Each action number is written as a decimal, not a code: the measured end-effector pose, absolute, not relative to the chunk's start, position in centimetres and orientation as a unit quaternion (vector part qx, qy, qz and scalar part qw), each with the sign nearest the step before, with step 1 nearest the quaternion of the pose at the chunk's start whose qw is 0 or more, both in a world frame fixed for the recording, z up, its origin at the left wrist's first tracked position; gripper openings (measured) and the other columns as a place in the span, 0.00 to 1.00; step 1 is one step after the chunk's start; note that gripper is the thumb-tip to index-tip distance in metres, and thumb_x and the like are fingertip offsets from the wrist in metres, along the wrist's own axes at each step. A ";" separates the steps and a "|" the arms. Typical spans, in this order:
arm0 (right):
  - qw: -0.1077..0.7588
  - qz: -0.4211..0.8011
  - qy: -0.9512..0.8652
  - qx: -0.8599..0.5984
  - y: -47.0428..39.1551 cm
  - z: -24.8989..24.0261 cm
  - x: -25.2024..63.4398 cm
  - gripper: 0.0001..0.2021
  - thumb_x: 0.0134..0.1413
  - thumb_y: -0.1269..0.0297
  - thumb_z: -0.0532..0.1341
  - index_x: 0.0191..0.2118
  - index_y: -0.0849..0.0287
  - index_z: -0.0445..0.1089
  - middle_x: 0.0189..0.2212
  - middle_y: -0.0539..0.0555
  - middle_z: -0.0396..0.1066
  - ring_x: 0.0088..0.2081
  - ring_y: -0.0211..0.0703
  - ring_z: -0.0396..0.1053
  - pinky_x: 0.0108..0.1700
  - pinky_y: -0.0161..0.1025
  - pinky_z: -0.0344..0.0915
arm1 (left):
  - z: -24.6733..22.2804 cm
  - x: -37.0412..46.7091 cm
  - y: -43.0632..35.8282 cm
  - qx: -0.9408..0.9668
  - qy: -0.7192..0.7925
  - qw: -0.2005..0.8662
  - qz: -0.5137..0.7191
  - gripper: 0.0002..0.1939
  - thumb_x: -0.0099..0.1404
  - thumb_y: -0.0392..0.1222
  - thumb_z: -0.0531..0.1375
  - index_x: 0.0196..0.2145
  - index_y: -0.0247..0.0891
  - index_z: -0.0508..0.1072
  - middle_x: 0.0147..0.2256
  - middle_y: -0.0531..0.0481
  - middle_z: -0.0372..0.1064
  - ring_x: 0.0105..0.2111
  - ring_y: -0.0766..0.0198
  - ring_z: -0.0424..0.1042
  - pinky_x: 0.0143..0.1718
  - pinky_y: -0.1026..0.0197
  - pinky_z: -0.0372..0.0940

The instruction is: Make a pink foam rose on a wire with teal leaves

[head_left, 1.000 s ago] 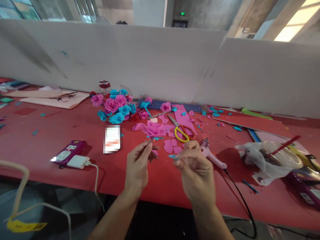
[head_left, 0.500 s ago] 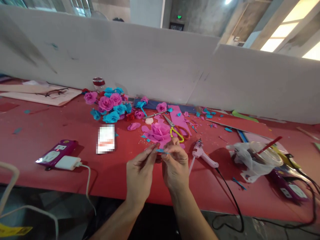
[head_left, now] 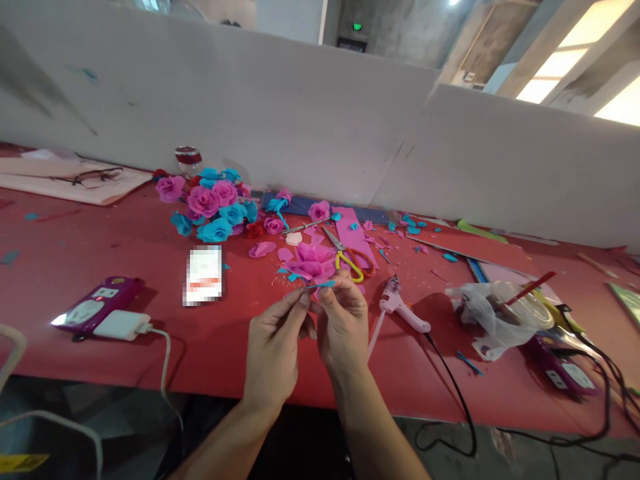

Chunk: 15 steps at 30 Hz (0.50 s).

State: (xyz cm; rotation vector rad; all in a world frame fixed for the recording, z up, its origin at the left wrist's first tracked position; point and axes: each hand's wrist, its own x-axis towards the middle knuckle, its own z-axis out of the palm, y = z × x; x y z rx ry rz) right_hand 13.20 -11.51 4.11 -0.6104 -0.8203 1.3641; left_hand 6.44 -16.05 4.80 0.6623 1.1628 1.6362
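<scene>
Between my fingertips is a small blue paper piece point(head_left: 324, 285), seen almost edge-on. My right hand point(head_left: 345, 327) pinches it between thumb and fingers. At its other end, my left hand point(head_left: 275, 347) is closed with thumb and fingers on it. Just beyond the hands lies a large pink paper flower point(head_left: 310, 260), partly covered by my fingers. Scissors point(head_left: 347, 260) with yellow and orange handles rest behind it to the right. A pale pink glue gun point(head_left: 403, 310) lies beside my right hand, its cord running off the front edge.
A bunch of paper flowers point(head_left: 210, 207) stands back left. Nearer are a blurred white item point(head_left: 203, 275) and a purple power strip point(head_left: 103, 303) with a white charger. At right sit a plastic bag with a cup point(head_left: 500, 313) and cables. Pink paper point(head_left: 354, 233) and scraps litter the back.
The blue paper piece has turned, and more of it shows above my right thumb. Both hands have shifted slightly left in view, as the whole scene has.
</scene>
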 end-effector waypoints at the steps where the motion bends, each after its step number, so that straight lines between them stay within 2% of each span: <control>1: 0.660 0.600 -0.360 -0.274 -11.5 4.1 13.1 0.07 0.41 0.63 0.71 0.27 0.54 0.72 0.28 0.47 0.61 0.28 0.34 0.61 0.25 0.29 0.64 | 4.9 6.4 -16.1 0.275 0.478 0.495 0.672 0.11 0.58 0.45 0.65 0.39 0.40 0.80 0.22 0.54 0.68 0.21 0.72 0.62 0.23 0.69 0.60; 8: 0.674 0.588 -0.343 -0.287 -11.4 3.9 12.9 0.06 0.41 0.67 0.70 0.27 0.54 0.73 0.31 0.47 0.58 0.30 0.33 0.60 0.26 0.28 0.64 | 4.8 6.5 -16.0 0.262 0.466 0.506 0.677 0.11 0.58 0.43 0.65 0.39 0.41 0.80 0.23 0.54 0.68 0.21 0.73 0.61 0.23 0.69 0.59; 15: 0.673 0.566 -0.354 -0.319 -11.6 3.9 12.6 0.06 0.42 0.64 0.70 0.28 0.54 0.74 0.34 0.48 0.58 0.32 0.35 0.60 0.27 0.30 0.67 | 4.5 6.4 -16.0 0.260 0.471 0.507 0.673 0.12 0.57 0.44 0.66 0.39 0.40 0.80 0.23 0.54 0.67 0.22 0.73 0.60 0.23 0.69 0.60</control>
